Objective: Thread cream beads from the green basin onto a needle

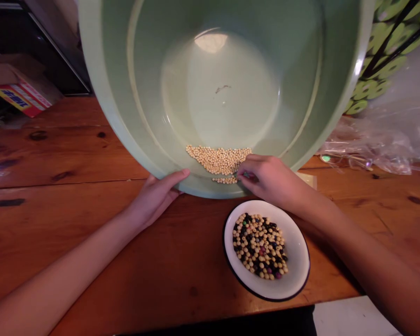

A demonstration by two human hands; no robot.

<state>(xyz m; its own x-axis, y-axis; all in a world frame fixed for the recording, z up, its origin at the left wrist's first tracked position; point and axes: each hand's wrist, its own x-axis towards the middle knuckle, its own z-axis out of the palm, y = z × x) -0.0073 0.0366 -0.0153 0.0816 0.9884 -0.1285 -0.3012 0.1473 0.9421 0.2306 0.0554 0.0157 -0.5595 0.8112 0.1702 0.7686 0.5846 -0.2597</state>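
One wooden table [143, 280] under everything, planks running crosswise. Green basin [203, 112] is next in size, tipped toward me, near rim just beyond the white bowl. Crumpled clear plastic [399, 135] lies right of the basin; cardboard box [31, 88] sits left, red, yellow and white print on its side. White bowl [296, 252], dark rim, is close to me on the right, below my right wrist.

My left hand [157, 196] grips the basin's near rim, thumb on the inner side, fingers mostly hidden underneath. My right hand [266, 175] is inside the near edge, fingers curled, thumb and index close together at the beads; can't tell if they pinch one.

Pale beads [219, 159] are pooled at the basin's near side, a short row apart from the pile nearer the rim. Mixed beads [259, 247] fill the bowl's middle: pale and black, few purple, one green.
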